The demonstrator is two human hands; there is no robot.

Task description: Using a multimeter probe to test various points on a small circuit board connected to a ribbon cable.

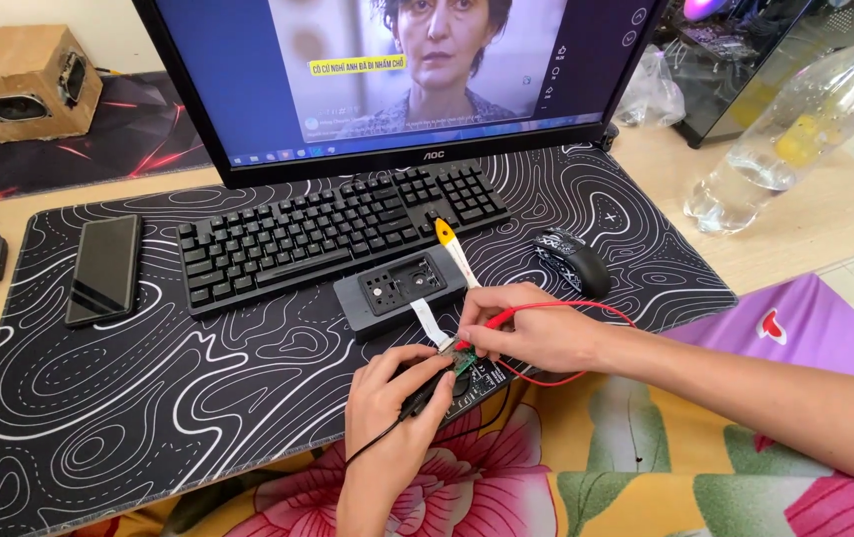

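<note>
Okay: both hands sit at the near edge of the black desk mat with white contour lines [148, 398], just in front of the black mechanical keyboard [337, 234]. Left hand [397, 408] grips a black probe with black lead [417, 398]. Right hand [526, 328] pinches a red probe with red lead [491, 321]. Both tips meet on a small green circuit board [467, 366], which links by white flat ribbon cable [429, 320] to a grey rectangular device case [402, 288] touching the keyboard's front edge. A yellow-handled tool [455, 249] leans on that case; a black mouse [571, 261] lies right of the keyboard.
</note>
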